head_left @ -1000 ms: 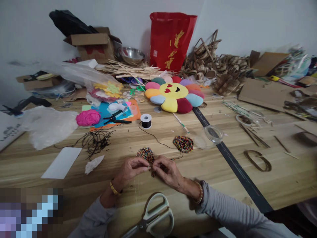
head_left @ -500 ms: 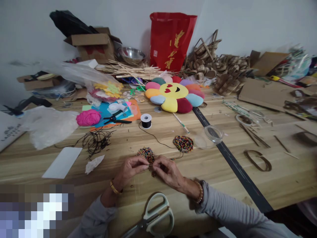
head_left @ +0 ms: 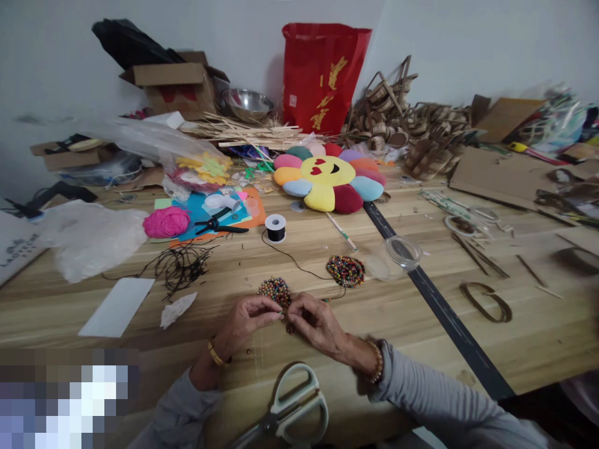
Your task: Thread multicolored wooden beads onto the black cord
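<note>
My left hand [head_left: 255, 317] is closed in a pinch, with what looks like a small bead at its fingertips. Close beside it, the fingers of my right hand [head_left: 318, 324] are pinched too; what they hold is too small to make out. A dark brown bead-like piece [head_left: 291, 328] shows just under the right fingertips. Behind the hands lies a heap of multicoloured beads [head_left: 274, 290]. A coil of strung beads [head_left: 345, 271] rests further right, with black cord [head_left: 299, 264] running beside it from a white spool [head_left: 276, 228]. Scissors [head_left: 299, 405] with pale handles lie in front of me.
Left are tangled black cords [head_left: 182, 268], a white card [head_left: 116, 307], pliers [head_left: 219, 226] and pink yarn [head_left: 166, 222]. A flower cushion [head_left: 330, 178] and red bag [head_left: 322, 81] stand behind. A dark strip [head_left: 444, 312], clear round lid [head_left: 403, 251] and brown loop [head_left: 486, 304] lie right.
The hands stay almost in place, still pinched close together. A tiny greenish spot now shows at the left fingertips. The whole view has shifted very slightly.
</note>
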Available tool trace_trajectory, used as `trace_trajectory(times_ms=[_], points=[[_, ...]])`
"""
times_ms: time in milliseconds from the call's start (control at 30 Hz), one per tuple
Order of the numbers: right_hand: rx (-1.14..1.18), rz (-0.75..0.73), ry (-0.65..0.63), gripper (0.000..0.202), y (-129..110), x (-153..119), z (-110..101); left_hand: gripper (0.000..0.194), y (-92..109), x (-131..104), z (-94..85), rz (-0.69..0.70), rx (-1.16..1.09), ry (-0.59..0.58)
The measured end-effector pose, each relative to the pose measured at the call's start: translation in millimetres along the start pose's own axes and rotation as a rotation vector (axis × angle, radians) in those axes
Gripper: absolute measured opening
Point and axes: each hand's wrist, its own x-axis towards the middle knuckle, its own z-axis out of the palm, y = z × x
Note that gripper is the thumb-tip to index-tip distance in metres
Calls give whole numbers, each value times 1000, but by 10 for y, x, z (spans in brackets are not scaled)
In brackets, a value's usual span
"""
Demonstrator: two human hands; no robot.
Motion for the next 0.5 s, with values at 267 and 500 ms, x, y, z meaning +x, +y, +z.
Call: trace_trajectory(times_ms=[267, 500], points=[[5, -4, -18, 21, 19, -5, 1, 16, -7, 2, 12, 3, -17, -17], [-1, -3, -31, 22, -23, 2, -10, 17, -26, 9, 17, 44, 37, -34]])
